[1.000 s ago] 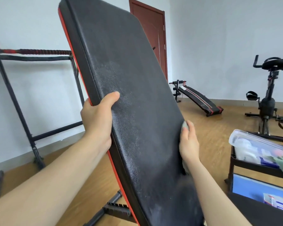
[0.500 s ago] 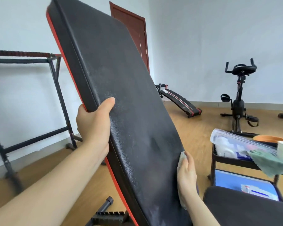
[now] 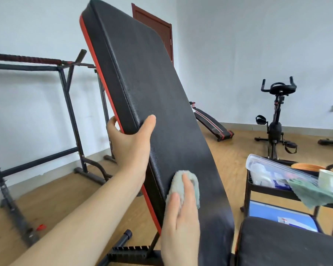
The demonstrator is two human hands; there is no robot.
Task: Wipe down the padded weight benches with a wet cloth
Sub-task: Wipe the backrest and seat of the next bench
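The pale, nubby cloth (image 3: pixel 178 177) lies low on the tilted backrest pad (image 3: pixel 152 93), a rounded slab of black pebbled vinyl with red piping. The right hand (image 3: pixel 181 223) presses it with straight, flat fingers. The left hand (image 3: pixel 131 148) clamps the pad's left edge, its fingers mostly hidden behind. Near right, the seat pad (image 3: pixel 286 244) is cut off.

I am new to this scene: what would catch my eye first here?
The tilted black bench pad fills the centre. The left hand grips its left edge, while the right hand presses a pale cloth on its lower part. An exercise bike stands at the far right.
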